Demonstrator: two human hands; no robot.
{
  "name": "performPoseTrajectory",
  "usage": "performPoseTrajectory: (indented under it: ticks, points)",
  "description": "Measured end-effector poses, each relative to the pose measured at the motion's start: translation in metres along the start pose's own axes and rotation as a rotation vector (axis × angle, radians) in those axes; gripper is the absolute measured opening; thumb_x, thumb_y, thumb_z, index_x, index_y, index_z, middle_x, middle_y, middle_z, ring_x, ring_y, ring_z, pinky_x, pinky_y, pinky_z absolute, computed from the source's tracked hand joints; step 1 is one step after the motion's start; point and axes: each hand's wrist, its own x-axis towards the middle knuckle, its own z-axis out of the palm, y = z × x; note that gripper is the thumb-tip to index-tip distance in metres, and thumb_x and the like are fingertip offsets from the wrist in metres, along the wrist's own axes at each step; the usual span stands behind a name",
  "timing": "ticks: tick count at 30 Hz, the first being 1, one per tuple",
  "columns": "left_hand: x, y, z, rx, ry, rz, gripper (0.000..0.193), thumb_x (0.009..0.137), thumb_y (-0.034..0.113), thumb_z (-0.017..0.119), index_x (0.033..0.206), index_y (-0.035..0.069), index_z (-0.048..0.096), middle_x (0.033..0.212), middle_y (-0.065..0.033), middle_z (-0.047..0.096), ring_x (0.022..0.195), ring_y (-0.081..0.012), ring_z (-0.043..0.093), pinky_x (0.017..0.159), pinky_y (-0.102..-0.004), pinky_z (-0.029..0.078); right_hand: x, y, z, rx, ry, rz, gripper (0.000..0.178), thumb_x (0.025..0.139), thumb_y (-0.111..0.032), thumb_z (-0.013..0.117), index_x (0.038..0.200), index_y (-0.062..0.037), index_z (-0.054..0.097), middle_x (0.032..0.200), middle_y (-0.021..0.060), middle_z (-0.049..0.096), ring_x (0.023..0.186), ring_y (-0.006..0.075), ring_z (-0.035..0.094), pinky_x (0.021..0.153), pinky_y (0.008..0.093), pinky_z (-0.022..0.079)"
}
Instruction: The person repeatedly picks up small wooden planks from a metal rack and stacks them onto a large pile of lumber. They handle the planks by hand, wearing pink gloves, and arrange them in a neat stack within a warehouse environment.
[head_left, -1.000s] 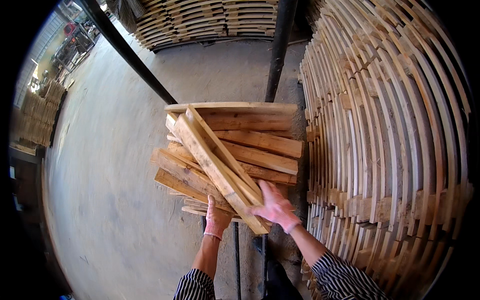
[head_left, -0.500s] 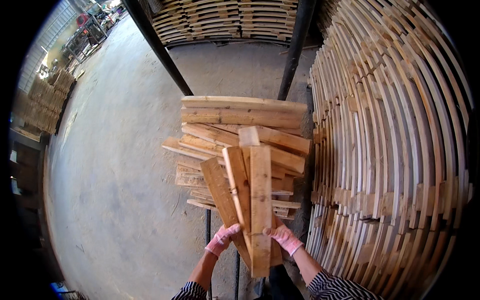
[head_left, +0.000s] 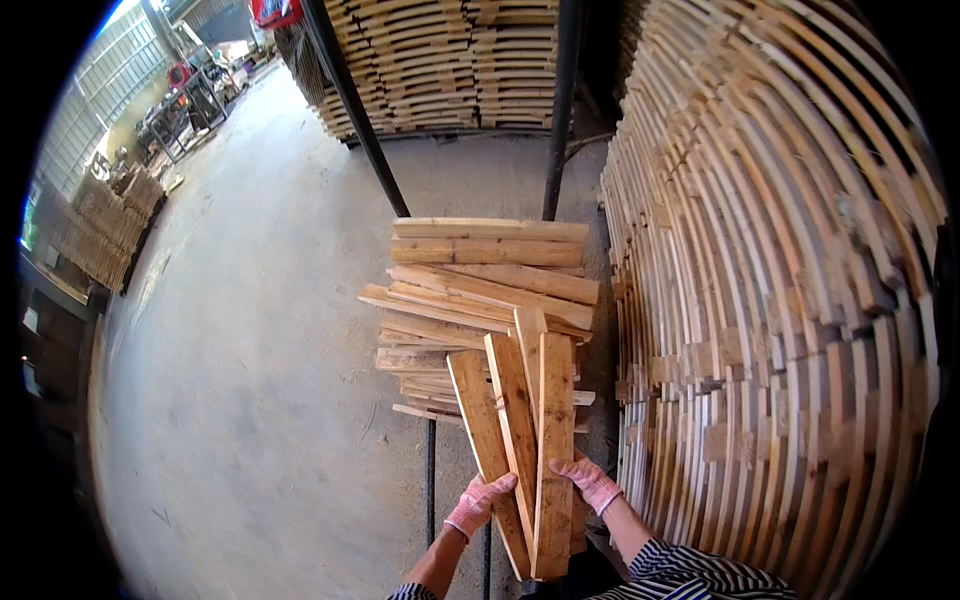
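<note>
Several wooden boards stand fanned out between my hands, tilted upright with their upper ends spread. My left hand, in a pink glove, is closed round the left edge of the bundle, thumb across the leftmost board. On the other side my right hand, gloved alike, grips the right edge, its thumb on the broad right board. Most of my fingers are hidden behind the wood. Beyond the bundle lies a pile of loose boards, mostly crosswise, on a cart with black metal bars.
Tall stacks of slatted boards rise close on my right. Another stack stands at the back, behind two black upright poles. Bare concrete floor stretches to the left. Far left are a smaller wood stack and machinery.
The view has tilted up and shifted, so more of the back shows. My hands and the boards sit lower and further right in view, farther from the pile. Both hands keep their grip.
</note>
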Motion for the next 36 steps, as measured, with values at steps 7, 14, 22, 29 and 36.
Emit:
performPoseTrajectory:
  ticks: [7,14,22,29,36]
  points:
    - [-0.144,-0.004,0.007,-0.224,-0.049,0.084,0.056,0.083,0.018,0.077,0.132,0.000,0.057,0.115,-0.0096,0.069,0.101,-0.0243,0.068,0.091,-0.0414,0.056,-0.142,-0.051,0.134,0.485,-0.227,-0.022,0.062,0.092,-0.023,0.073,0.145,-0.0041,0.047,0.133,0.0116,0.061,0.120,0.0199,0.060,0.087,0.0303,0.057]
    - [-0.338,0.054,0.013,0.026,-0.048,0.266,0.058,0.079,0.009,0.071,0.132,-0.006,0.052,0.117,-0.0138,0.067,0.102,-0.0288,0.068,0.091,-0.0413,0.057,-0.264,-0.043,0.271,0.150,-0.293,-0.612,0.078,0.085,-0.030,0.081,0.147,-0.0025,0.041,0.135,0.0077,0.058,0.121,0.0145,0.055,0.104,0.0321,0.046]
    - [-0.493,0.090,0.134,0.212,-0.257,0.472,0.064,0.083,0.014,0.069,0.138,-0.007,0.045,0.128,-0.0206,0.062,0.113,-0.0342,0.064,0.094,-0.0448,0.057,-0.497,-0.082,0.395,0.082,0.003,-1.066,0.102,0.075,-0.035,0.087,0.150,-0.0015,0.026,0.134,0.0132,0.053,0.123,0.0224,0.052,0.107,0.0354,0.042]
    - [-0.531,0.088,0.289,0.349,-0.469,0.444,0.065,0.083,0.018,0.071,0.137,-0.007,0.046,0.127,-0.0210,0.062,0.112,-0.0344,0.064,0.094,-0.0454,0.057,-0.681,-0.109,0.413,0.182,0.243,-1.304,0.084,0.079,-0.052,0.077,0.137,-0.0005,0.046,0.121,0.0214,0.063,0.112,0.0365,0.061,0.095,0.0388,0.051]
    - [-0.559,0.059,0.430,0.442,-0.630,0.414,0.066,0.084,0.022,0.072,0.137,-0.007,0.046,0.126,-0.0214,0.062,0.112,-0.0346,0.064,0.093,-0.0461,0.057,-0.781,-0.155,0.334,0.103,0.273,-1.073,0.094,0.077,-0.066,0.074,0.136,0.0006,0.045,0.112,0.0157,0.067,0.098,0.0256,0.067,0.090,0.0343,0.052]
